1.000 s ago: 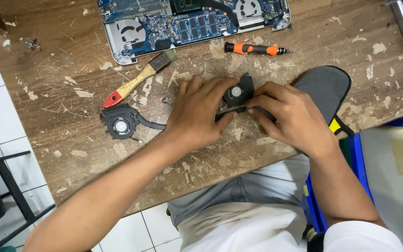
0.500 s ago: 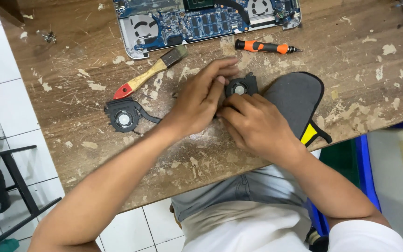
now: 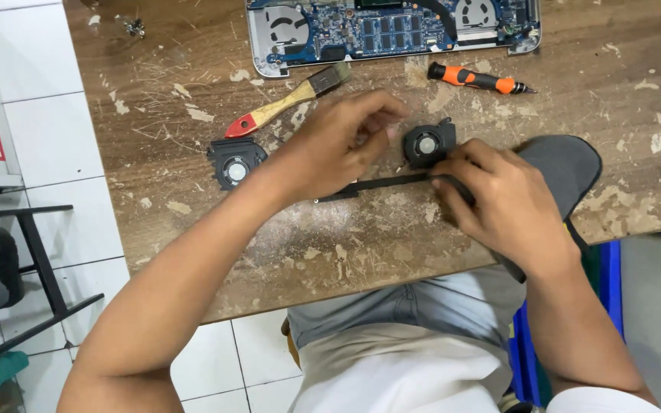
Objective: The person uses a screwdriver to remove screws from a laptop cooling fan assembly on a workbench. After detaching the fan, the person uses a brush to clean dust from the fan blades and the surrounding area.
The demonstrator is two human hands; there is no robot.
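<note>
On a scarred wooden bench [image 3: 193, 222], seen from above, left to right:

- At 9 o'clock of centre, a black cooling fan [image 3: 236, 164], loose, lying flat, just below the red tip of a wooden-handled brush [image 3: 288, 100]. Nobody touching either.
- Left hand [image 3: 336, 145] at centre, fingers curled down over the left stretch of a thin black heat pipe [image 3: 380, 183]; looks pressed onto it, but the fingertips are hidden, so I cannot tell whether it truly pinches the strip or only pins it.
- The pipe runs flat on the bench toward 3 o'clock and joins a second black fan [image 3: 427, 144], which sits between the two hands.
- Right hand [image 3: 503, 203] closed around the pipe's right end, thumb touching the fan housing's lower edge.
- At 12 o'clock, an opened laptop [image 3: 392, 27] with board exposed; at 1 o'clock an orange-and-black screwdriver [image 3: 474, 78]; at 3 o'clock a dark mouse pad [image 3: 564, 164] partly under the right hand.

Handling, as judged: fan-and-pipe assembly light, plastic housing stiff, the thin pipe apt to bend and the blades fragile. Best held by the housing rim, pipe supported along its length.

Count: two fans, one pipe, one brush, one screwdriver, one laptop, two hands
</note>
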